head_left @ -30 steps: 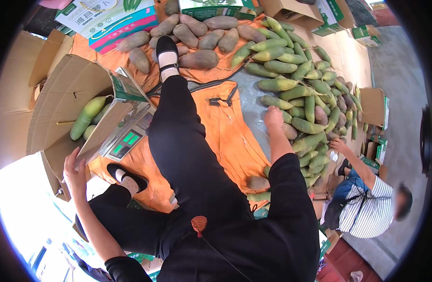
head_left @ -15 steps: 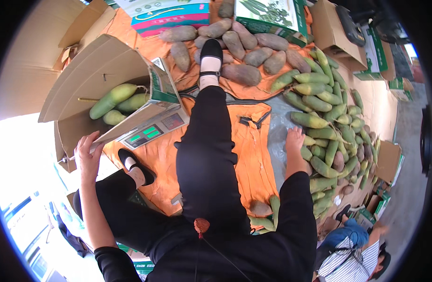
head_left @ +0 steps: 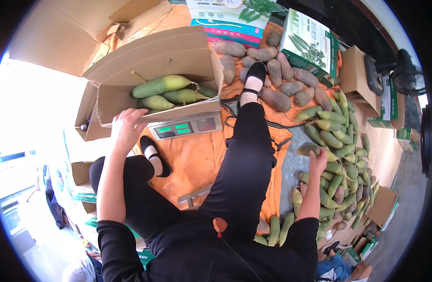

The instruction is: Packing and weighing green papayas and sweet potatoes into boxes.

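My left hand [head_left: 125,127] grips the near rim of an open cardboard box [head_left: 159,116], fingers over the edge and thumb outside. Several green radishes [head_left: 162,86] lie inside the box. It rests on a digital scale [head_left: 182,128] with lit green displays. Over on the right, my right hand [head_left: 318,160] is closed on the end of a green radish [head_left: 308,149], at the left edge of a big heap of green radishes [head_left: 340,152]. Part of that radish is hidden by my fingers.
Beyond my foot lie several brownish radishes [head_left: 275,99] on an orange sheet [head_left: 188,162]. A green-and-white carton [head_left: 310,46] and a pink-and-blue box [head_left: 227,34] stand at the back. Another person [head_left: 336,267] is at the lower right.
My view has turned, so the box appears farther right. My right hand, earlier resting at the heap's edge, now has a green radish in it. My left hand stays on the box rim.
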Motion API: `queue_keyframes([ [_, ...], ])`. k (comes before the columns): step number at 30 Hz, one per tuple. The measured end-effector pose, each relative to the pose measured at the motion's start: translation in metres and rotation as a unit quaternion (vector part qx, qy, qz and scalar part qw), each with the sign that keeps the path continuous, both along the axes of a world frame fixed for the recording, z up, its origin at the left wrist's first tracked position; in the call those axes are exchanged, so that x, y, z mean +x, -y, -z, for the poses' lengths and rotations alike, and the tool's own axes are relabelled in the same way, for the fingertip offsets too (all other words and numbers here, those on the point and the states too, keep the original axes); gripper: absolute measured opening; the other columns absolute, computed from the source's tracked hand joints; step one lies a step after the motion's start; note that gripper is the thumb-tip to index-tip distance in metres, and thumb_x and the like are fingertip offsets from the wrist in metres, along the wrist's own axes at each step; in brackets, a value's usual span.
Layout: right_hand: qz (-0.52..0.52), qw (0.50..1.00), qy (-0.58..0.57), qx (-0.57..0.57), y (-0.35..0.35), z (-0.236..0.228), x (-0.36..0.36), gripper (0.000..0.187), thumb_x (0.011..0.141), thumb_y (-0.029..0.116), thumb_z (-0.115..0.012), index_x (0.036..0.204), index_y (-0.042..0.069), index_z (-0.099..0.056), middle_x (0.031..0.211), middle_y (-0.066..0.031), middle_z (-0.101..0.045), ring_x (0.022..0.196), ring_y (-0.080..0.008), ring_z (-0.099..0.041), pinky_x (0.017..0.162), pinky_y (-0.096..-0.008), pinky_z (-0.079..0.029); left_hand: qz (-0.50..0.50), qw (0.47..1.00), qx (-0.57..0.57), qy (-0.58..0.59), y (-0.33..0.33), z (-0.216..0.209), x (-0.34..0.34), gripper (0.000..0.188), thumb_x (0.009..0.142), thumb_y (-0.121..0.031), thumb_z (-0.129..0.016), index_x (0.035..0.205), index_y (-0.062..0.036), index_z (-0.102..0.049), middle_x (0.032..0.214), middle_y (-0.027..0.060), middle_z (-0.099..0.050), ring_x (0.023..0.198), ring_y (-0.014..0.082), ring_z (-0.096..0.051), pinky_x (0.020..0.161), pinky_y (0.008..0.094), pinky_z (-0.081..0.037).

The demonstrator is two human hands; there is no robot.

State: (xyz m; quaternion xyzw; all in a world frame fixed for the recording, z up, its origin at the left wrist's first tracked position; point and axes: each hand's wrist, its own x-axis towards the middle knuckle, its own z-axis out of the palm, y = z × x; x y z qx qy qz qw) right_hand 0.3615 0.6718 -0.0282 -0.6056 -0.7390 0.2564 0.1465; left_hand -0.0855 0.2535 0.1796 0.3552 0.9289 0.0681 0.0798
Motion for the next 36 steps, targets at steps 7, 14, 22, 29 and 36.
queue_keyframes([
  [7, -0.103, 0.897, -0.43, -0.018, 0.04, -0.179, -0.116, 0.037, 0.084, 0.001, -0.061, 0.118, -0.004, -0.047, 0.113, -0.0098, -0.055, 0.104, -0.0165, -0.052, 0.093, -0.0292, -0.041, 0.006, 0.999, 0.031, 0.016, 0.01, -0.006, 0.001, 0.035, 0.072, -0.012, -0.069, 0.107, -0.0103, -0.063, 0.092, 0.0088, -0.06, 0.097, 0.0283, -0.055, 0.088, 0.0399, -0.04],
  [14, -0.237, 0.77, -0.581, -0.115, 0.098, -0.276, -0.246, 0.038, 0.085, 0.0, -0.059, 0.12, -0.005, -0.047, 0.115, -0.0123, -0.055, 0.105, -0.0164, -0.053, 0.094, -0.0304, -0.04, 0.025, 0.998, 0.061, 0.026, 0.02, -0.007, -0.004, 0.034, 0.072, -0.011, -0.069, 0.105, -0.0064, -0.064, 0.091, 0.0119, -0.059, 0.097, 0.0301, -0.055, 0.088, 0.0403, -0.041],
  [22, -0.368, 0.827, -0.381, -0.189, 0.155, -0.234, -0.354, 0.036, 0.079, 0.014, -0.07, 0.109, 0.0, -0.056, 0.106, -0.008, -0.058, 0.097, -0.0139, -0.054, 0.087, -0.0279, -0.043, 0.017, 0.995, 0.097, 0.012, 0.028, -0.009, -0.011, 0.032, 0.072, -0.013, -0.069, 0.103, -0.0049, -0.065, 0.093, 0.012, -0.061, 0.096, 0.0304, -0.056, 0.087, 0.04, -0.044],
  [29, -0.395, 0.867, -0.273, -0.132, 0.15, -0.218, -0.366, 0.042, 0.079, 0.015, -0.07, 0.117, 0.002, -0.055, 0.111, -0.0116, -0.058, 0.105, -0.0181, -0.052, 0.092, -0.0304, -0.041, 0.015, 0.99, 0.142, -0.007, 0.035, -0.012, -0.012, 0.032, 0.075, -0.019, -0.067, 0.104, -0.0068, -0.065, 0.098, 0.0106, -0.061, 0.099, 0.0289, -0.056, 0.088, 0.0398, -0.044],
  [36, -0.38, 0.833, -0.308, -0.259, 0.112, -0.125, -0.371, 0.055, 0.081, 0.009, -0.065, 0.13, 0.003, -0.04, 0.13, -0.0234, -0.046, 0.124, -0.0317, -0.044, 0.103, -0.0396, -0.037, -0.016, 0.977, 0.213, -0.019, 0.053, -0.037, -0.014, 0.033, 0.077, -0.021, -0.066, 0.106, -0.0075, -0.064, 0.101, 0.0109, -0.06, 0.106, 0.0277, -0.053, 0.096, 0.0388, -0.037],
])
